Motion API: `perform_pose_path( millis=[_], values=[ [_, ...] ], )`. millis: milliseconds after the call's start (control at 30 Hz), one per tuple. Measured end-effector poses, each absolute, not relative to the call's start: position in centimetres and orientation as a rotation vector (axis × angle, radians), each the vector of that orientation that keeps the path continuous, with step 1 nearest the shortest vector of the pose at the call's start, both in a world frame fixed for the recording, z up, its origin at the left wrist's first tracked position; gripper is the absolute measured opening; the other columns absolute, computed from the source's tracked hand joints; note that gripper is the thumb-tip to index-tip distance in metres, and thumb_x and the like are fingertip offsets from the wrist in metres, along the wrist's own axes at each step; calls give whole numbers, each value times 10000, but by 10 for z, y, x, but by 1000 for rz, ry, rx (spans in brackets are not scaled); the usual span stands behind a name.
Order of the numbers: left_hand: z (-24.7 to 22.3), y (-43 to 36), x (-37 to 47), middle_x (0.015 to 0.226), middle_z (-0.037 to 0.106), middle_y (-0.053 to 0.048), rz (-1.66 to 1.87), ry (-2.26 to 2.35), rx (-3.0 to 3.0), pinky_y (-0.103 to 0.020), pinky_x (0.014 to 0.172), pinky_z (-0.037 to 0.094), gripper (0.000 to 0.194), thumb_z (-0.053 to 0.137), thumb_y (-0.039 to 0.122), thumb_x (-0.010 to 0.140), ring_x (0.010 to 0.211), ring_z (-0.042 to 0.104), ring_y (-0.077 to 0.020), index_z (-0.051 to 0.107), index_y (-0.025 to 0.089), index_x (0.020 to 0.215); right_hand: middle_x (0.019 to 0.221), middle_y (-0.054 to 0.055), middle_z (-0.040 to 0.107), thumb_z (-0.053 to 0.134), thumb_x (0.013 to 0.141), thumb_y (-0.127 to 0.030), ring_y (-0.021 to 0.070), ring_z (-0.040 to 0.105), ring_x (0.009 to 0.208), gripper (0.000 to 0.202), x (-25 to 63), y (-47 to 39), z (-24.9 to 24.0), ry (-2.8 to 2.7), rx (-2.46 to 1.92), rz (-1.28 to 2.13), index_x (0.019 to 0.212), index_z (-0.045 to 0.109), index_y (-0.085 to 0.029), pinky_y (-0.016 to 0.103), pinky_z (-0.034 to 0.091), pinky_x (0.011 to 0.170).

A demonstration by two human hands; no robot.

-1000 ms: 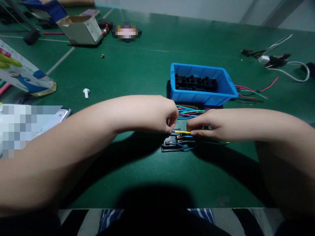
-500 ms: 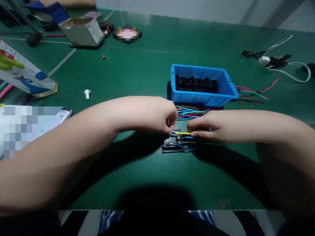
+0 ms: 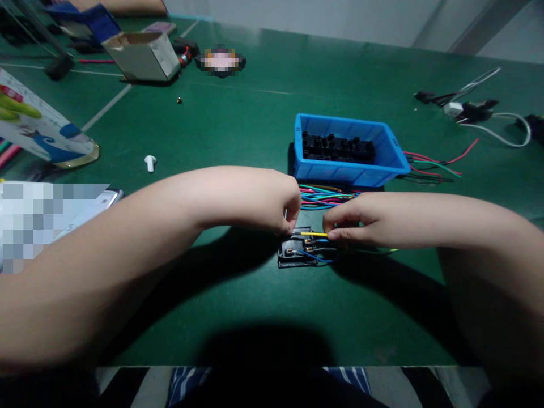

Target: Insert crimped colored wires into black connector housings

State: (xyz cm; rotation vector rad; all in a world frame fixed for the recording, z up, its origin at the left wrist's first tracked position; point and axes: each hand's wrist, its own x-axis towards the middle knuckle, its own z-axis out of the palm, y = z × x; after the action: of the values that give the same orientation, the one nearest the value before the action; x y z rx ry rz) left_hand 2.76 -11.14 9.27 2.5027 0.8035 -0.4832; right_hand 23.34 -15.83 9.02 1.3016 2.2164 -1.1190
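A yellow wire [image 3: 314, 234] stretches between my two hands above a black plastic socket part [image 3: 291, 259] with brass-coloured terminals. My left hand [image 3: 280, 195] pinches the wire's left end, a greyish tip, at the part's upper edge; its fingertips are partly hidden. Farther along, my right hand [image 3: 357, 218] grips the same wire between thumb and forefinger. A thin blue wire [image 3: 325, 260] and a dark one run from the terminals towards the right, under my right hand. The part lies flat on the green table [image 3: 238, 306].
Just beyond my hands lies a bundle of coloured wires [image 3: 323, 197], and behind it a blue bin [image 3: 348, 173] of black parts. A white earbud [image 3: 150, 163], a phone [image 3: 108, 198] and a cardboard box [image 3: 148, 59] are at left. Cables [image 3: 476, 110] lie far right.
Both hands keep their grip on the yellow wire, almost in place. The whole view has shifted slightly.
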Motion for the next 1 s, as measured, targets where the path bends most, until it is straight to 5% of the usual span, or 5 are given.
perform_pose_path(
  millis=[1000],
  values=[
    [87,-108,28,687,691,-6,-553,810,2461,-252,614,376,254,564,347,799,575,540,-124,774,225,875,892,7,718,448,927,-358,166,619,705,265,238,-159,88,2290,1264,-1034,986,685,-255,253,422,593]
  ],
)
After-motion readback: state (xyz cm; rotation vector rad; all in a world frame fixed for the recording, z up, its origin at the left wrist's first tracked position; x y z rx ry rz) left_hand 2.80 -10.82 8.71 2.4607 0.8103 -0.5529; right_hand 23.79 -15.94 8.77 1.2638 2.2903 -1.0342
